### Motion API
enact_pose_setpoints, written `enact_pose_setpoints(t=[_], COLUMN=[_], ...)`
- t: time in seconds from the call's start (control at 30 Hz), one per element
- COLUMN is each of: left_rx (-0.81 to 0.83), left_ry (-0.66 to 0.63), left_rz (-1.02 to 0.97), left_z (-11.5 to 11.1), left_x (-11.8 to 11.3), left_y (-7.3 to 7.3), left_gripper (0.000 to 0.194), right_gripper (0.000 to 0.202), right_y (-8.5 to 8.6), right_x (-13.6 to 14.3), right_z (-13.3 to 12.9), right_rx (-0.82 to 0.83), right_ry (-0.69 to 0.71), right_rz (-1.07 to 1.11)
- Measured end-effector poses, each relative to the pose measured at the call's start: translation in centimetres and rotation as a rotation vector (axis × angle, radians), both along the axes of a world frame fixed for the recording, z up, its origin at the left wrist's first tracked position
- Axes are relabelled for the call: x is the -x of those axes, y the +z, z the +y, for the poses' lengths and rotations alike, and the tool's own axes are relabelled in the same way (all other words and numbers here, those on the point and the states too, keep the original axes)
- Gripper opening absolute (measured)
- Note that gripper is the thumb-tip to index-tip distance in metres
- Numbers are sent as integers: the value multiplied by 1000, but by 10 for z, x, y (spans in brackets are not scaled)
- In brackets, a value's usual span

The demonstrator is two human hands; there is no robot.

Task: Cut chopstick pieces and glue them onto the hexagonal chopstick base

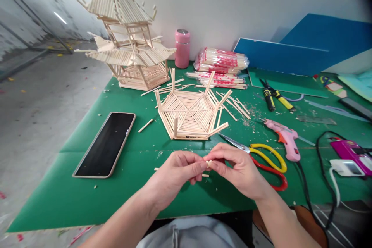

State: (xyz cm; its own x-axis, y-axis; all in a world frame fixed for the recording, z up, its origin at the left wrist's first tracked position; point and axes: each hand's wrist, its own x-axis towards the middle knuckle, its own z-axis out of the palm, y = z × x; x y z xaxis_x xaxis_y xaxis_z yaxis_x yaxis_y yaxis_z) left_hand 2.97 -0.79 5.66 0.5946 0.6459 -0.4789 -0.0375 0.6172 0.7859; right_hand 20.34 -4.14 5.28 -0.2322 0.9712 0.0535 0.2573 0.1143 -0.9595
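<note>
Small pale wooden bits [209, 164] right between the fingertips, pinched by left hand [177, 170] and right hand [236, 166] together. Just beyond the fingers, hexagonal stick base [188, 115] with uprights. Right of them, scissors [250, 149], then pink glue gun [283, 137]; well left, phone [104, 145]; farther ahead, stick pagoda [124, 57].

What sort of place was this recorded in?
Probably a small craft workspace: a green-topped table against a wall holds a pagoda-like stick model, bundles of wrapped sticks and a pink glue gun. Whether it is in a home or a workshop, I cannot tell.
</note>
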Motion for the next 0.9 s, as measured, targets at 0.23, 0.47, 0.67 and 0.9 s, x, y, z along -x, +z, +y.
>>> enact_pose_setpoints(t=[0.23, 0.47, 0.67, 0.9], left_rx=[-5, -71, -71, -60], left_ry=[-5, 1, 12, 16], left_rz=[0, 47, 83, 65], left_z=[3, 1, 1, 1], left_x=[1, -1, -4, -3], left_y=[2, 2, 4, 4], left_gripper=[27, 27, 24, 24], right_gripper=[13, 13, 14, 14], right_y=[-8, -9, -10, -9], right_x=[2, 4, 4, 5], right_z=[-1, -1, -2, -2], right_rx=[18, 20, 12, 14], right_ry=[-73, -78, -83, -85], right_rz=[79, 67, 70, 82])
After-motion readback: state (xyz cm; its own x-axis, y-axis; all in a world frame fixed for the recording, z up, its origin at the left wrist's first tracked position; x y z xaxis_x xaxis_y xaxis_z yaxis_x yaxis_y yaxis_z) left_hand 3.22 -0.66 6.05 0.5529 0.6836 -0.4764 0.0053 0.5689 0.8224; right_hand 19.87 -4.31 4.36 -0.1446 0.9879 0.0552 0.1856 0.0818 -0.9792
